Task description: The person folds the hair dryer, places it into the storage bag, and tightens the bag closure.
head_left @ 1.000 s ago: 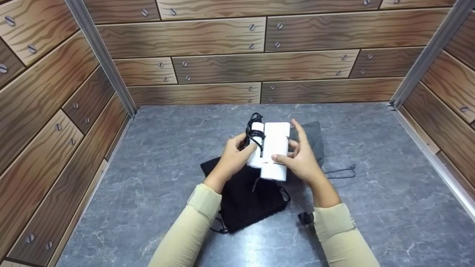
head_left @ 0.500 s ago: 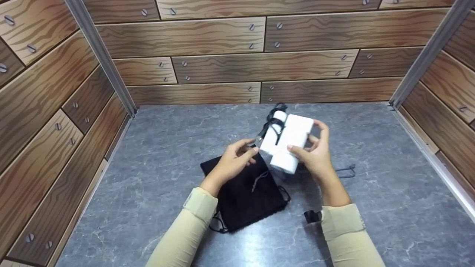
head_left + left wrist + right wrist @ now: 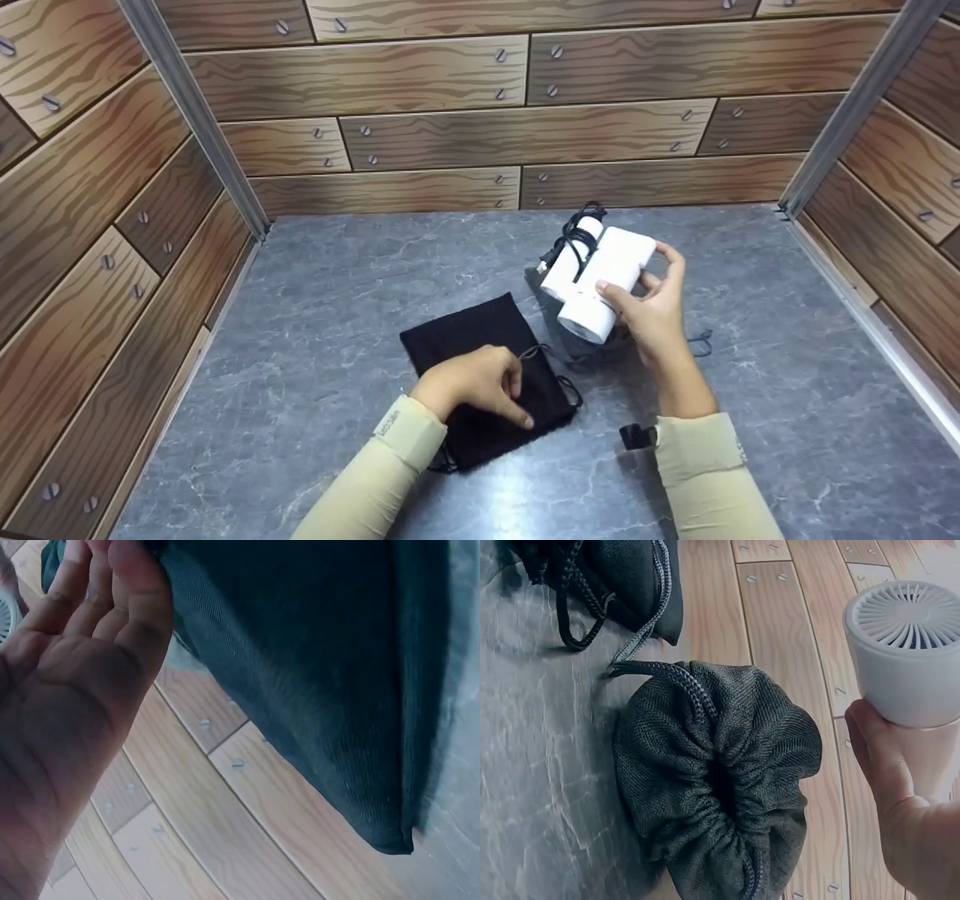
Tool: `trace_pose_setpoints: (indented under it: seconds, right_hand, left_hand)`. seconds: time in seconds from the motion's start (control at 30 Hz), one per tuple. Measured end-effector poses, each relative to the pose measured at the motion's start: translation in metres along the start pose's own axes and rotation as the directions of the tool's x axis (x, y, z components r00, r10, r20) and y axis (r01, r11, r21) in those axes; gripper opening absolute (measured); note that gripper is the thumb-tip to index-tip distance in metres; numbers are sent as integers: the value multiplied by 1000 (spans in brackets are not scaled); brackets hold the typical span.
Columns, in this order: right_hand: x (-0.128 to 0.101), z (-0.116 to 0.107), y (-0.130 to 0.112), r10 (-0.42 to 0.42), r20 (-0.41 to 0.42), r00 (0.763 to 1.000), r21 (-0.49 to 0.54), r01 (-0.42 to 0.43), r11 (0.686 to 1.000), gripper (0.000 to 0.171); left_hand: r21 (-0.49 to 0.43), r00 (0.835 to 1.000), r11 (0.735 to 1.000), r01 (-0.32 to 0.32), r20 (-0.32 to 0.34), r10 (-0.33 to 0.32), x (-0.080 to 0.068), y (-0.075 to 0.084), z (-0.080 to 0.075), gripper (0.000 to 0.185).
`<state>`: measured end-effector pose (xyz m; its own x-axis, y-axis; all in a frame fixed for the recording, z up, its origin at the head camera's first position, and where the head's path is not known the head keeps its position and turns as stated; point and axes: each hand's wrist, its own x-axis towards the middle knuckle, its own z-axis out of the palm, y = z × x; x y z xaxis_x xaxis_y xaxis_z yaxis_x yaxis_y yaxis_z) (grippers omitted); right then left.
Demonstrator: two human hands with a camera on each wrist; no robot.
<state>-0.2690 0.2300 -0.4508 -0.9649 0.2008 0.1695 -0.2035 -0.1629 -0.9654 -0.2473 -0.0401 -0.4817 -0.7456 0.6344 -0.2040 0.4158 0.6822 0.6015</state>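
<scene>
A white folding hair dryer (image 3: pixel 611 266) with a slatted grille at one end is in my right hand (image 3: pixel 658 311), thumb across its front and fingers around its far side. Black cord (image 3: pixel 577 238) is wound round its folded handle. In the right wrist view, the grille (image 3: pixel 911 615) faces up, beside a dark grey drawstring pouch (image 3: pixel 720 787) with a gathered mouth. My left hand (image 3: pixel 480 379) is over a black drawstring pouch (image 3: pixel 469 322), fingers loosely bent and thumb apart from them. Its fingers overlap the dark cloth (image 3: pixel 300 675) in the left wrist view.
The grey marbled tabletop (image 3: pixel 337 285) has wood-patterned walls at the back (image 3: pixel 435 142) and on both sides. A grey drawstring (image 3: pixel 701 343) trails out right of my right hand. A small black item (image 3: pixel 636 436) sits at my right cuff.
My left hand has let go of the hair dryer and come down toward me over the black pouch. My right hand has carried the dryer to the right and tilted it.
</scene>
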Motion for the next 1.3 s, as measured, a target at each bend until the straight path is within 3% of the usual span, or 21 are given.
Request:
trace_pose_setpoints:
  seconds: [0.13, 0.37, 0.67, 0.83, 0.97, 1.3]
  right_hand:
    - [0, 1, -5, 5, -13, 1000, 12, -5, 1000, 90]
    - [-1, 0, -8, 28, -19, 999, 21, -28, 999, 91]
    - [-5, 1, -8, 37, -18, 999, 17, -37, 999, 90]
    - [-6, 1, -6, 45, -19, 999, -1, -45, 999, 91]
    - [-8, 1, -5, 44, -17, 999, -17, -44, 999, 91]
    - [-14, 3, -9, 37, 60, 998, -52, -34, 998, 88]
  left_hand:
    - [84, 999, 996, 37, 3, -37, -3, 3, 3, 42]
    - [141, 998, 988, 67, -1, -68, -7, 7, 6, 42]
    - [157, 999, 987, 15, 32, -20, -5, 4, 2, 23]
    - [127, 999, 992, -27, -34, 32, -4, 1, -9, 15]
    - [85, 993, 996, -26, -112, 35, -4, 1, -19, 11]
    - [12, 953, 997, -80, -292, 80, -3, 4, -37, 21]
